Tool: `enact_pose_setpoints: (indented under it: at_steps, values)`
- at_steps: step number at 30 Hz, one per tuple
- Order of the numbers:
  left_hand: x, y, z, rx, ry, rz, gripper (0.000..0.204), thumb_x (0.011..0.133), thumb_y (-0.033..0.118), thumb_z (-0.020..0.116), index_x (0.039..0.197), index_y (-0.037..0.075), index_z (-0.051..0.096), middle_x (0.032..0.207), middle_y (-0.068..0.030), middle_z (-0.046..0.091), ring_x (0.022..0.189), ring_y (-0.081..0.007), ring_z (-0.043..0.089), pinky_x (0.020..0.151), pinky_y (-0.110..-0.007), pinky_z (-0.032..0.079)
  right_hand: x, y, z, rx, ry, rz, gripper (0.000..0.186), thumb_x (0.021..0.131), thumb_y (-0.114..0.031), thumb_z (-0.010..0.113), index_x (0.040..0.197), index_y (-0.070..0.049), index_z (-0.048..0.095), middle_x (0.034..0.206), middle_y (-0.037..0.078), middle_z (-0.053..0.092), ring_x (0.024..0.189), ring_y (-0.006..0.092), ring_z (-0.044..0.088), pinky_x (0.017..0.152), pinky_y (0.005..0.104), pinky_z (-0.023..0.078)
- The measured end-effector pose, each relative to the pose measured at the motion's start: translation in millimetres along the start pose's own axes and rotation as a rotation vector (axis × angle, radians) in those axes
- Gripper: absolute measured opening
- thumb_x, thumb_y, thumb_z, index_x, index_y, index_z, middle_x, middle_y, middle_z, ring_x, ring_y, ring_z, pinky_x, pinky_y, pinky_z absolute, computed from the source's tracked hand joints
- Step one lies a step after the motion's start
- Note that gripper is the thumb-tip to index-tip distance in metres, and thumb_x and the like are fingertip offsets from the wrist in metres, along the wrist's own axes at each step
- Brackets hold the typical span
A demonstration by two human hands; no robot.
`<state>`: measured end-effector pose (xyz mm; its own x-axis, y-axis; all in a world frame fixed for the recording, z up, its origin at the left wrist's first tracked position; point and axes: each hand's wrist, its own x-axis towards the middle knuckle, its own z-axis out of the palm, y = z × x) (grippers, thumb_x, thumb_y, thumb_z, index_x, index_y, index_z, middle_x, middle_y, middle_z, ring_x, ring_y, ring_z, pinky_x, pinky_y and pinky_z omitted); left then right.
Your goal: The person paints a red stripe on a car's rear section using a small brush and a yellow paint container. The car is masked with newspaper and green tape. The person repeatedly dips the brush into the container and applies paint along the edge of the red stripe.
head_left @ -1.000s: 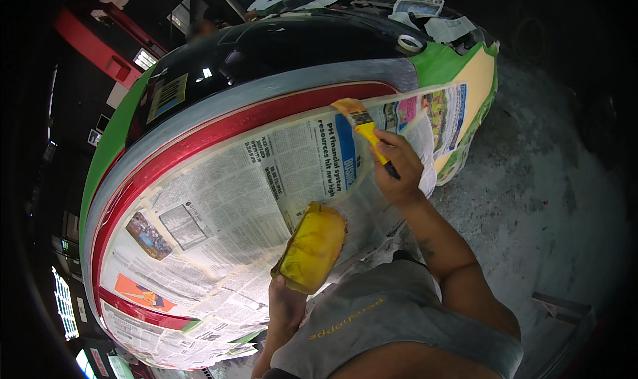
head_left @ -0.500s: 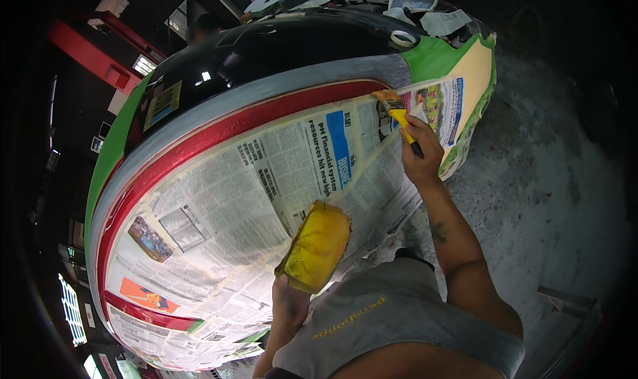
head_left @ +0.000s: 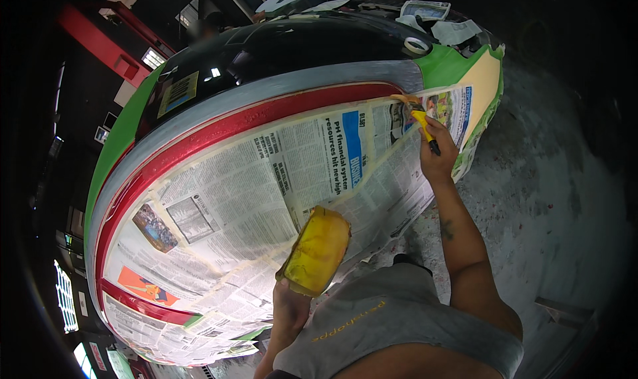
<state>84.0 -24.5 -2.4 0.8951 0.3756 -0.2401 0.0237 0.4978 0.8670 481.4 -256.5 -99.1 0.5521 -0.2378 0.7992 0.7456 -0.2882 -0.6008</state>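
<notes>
My right hand (head_left: 438, 146) grips a paintbrush (head_left: 419, 120) by its yellow and black handle; the orange-stained bristles touch the right end of a red stripe (head_left: 279, 106) on a vehicle panel, beside the masking edge. Below the stripe, newspaper (head_left: 259, 193) and pale tape cover the panel. My left hand (head_left: 290, 302) holds a yellow, open rectangular container (head_left: 314, 253) at its lower end, in front of the newspaper. A grey band (head_left: 246, 88) runs above the stripe, under the glossy black body (head_left: 286, 43).
A tape roll (head_left: 417, 45) and loose papers (head_left: 455, 30) lie on top. Green masking (head_left: 442, 67) borders the right side. A red post (head_left: 100, 40) stands at upper left. A blurred person (head_left: 203, 27) is behind the vehicle. Stained concrete floor (head_left: 545, 180) lies right; a low metal frame (head_left: 563, 312) is at lower right.
My right hand has moved right with the brush, from the middle of the masking's top edge to the stripe's right end. My left hand and the container have shifted slightly right.
</notes>
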Motion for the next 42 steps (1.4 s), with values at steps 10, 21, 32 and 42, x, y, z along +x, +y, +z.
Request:
enact_pose_setpoints:
  at_steps: [10,21,32,42]
  values:
    - [-5,3,-2,0.003,0.009,-0.017,0.092,0.102,0.051,0.075,0.173,0.008,0.036,0.172,-0.0143,0.050,0.157,-0.0318,0.052,0.130,-0.053,0.044,-10,10,4,-0.140,0.031,-0.002,0.019,0.095,0.005,0.082,0.112,0.004,0.074,0.126,0.025,0.079,0.114,0.0398,0.079,0.099,0.0440,0.064]
    - [-13,1,-4,0.004,0.028,-0.016,0.093,0.102,0.051,0.075,0.174,0.008,0.036,0.172,-0.0141,0.049,0.158,-0.0321,0.051,0.130,-0.053,0.043,-12,-2,17,-0.127,0.041,0.011,0.018,0.097,0.002,0.081,0.114,0.002,0.075,0.127,0.023,0.079,0.113,0.0396,0.079,0.101,0.0440,0.063]
    - [-18,1,-12,-0.008,0.016,-0.004,0.091,0.101,0.052,0.075,0.173,0.010,0.038,0.173,-0.0127,0.049,0.159,-0.0314,0.050,0.130,-0.053,0.042,-14,-11,16,-0.115,0.049,0.016,0.018,0.096,0.003,0.081,0.112,0.002,0.073,0.126,0.023,0.079,0.112,0.0400,0.079,0.098,0.0448,0.064]
    - [-26,14,-15,-0.010,0.017,0.020,0.093,0.099,0.053,0.077,0.171,0.007,0.040,0.170,-0.0131,0.052,0.156,-0.0304,0.052,0.131,-0.051,0.042,-15,-107,45,0.100,-0.041,-0.139,0.025,0.092,0.006,0.086,0.112,0.001,0.071,0.125,0.023,0.078,0.111,0.0396,0.079,0.096,0.0434,0.065]
